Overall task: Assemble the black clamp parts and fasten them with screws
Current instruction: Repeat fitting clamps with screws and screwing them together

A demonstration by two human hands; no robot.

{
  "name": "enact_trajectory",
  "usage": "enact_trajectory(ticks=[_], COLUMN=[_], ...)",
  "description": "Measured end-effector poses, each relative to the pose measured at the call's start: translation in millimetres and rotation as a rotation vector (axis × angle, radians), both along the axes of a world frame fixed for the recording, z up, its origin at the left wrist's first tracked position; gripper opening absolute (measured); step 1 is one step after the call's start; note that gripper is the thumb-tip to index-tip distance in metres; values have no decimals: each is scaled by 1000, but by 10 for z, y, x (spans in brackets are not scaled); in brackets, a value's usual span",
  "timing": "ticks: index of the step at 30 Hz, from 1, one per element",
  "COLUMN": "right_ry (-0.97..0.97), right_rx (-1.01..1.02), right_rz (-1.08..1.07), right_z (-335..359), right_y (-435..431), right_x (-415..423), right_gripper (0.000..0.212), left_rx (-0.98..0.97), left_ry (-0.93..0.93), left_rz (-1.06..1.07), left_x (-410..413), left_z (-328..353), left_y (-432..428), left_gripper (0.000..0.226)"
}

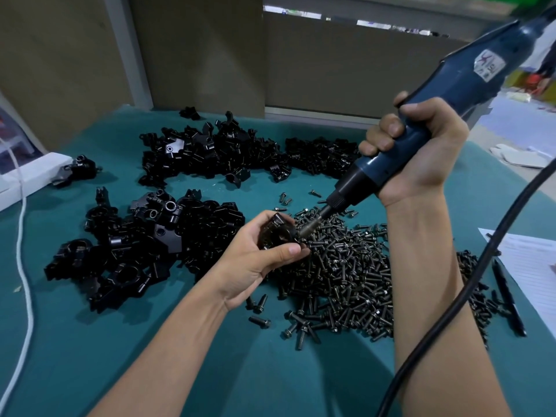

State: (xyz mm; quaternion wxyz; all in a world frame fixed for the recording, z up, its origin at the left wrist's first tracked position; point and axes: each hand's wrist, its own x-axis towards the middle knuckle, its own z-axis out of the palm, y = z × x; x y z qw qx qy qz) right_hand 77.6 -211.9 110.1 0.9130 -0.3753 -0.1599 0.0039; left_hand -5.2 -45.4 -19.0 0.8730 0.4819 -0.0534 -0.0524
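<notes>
**A:** What are the hands doing?

**B:** The left hand (pixel 255 261) is gripping the black clamp (pixel 277 231), with the fingers curling behind it and the thumb lying along its near edge. The right hand (pixel 421 152) is wrapping fully round the barrel of the blue electric screwdriver (pixel 469 85), whose bit (pixel 310 227) is touching the clamp's face.

**A:** And where is the clamp sitting?

**B:** It is sitting in the left palm, just above the screw pile (pixel 346 272) that is lying between and beneath both wrists. The loose clamp parts (pixel 144 245) are lying off the left hand's outer side.

**A:** How should the driving go?

**B:** I'm judging that the bit needs lining up straight with the screw hole. The left hand should be bracing against the twist, and the right should be pressing along the tool, not across it. A slanted bit risks slipping out or cross-threading.

**A:** Which way is the clamp pointing?

**B:** Its worked face is facing up toward the right hand and meeting the tool, which is slanting down from the far right. I cannot tell the clamp's own long axis, because the fingers are covering most of it.
</notes>
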Motion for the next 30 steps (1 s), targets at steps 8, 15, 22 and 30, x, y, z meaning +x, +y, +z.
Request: enact_trajectory(ticks=[8, 15, 22, 30], right_ry=[31, 33, 42, 29], right_rx=[18, 19, 9, 9], right_rz=[-5, 6, -1, 35], right_z=[-20, -26, -12, -14], right_y=[-4, -2, 11, 2], right_x=[21, 25, 4, -12], right_gripper=[13, 12, 11, 7], left_rx=[3, -5, 12, -1], left_ry=[-26, -36, -37, -47], left_rz=[10, 7, 16, 4], left_x=[20, 20, 21, 10], left_z=[-28, -33, -27, -24], left_y=[8, 3, 1, 0], left_gripper=[42, 40, 38, 35])
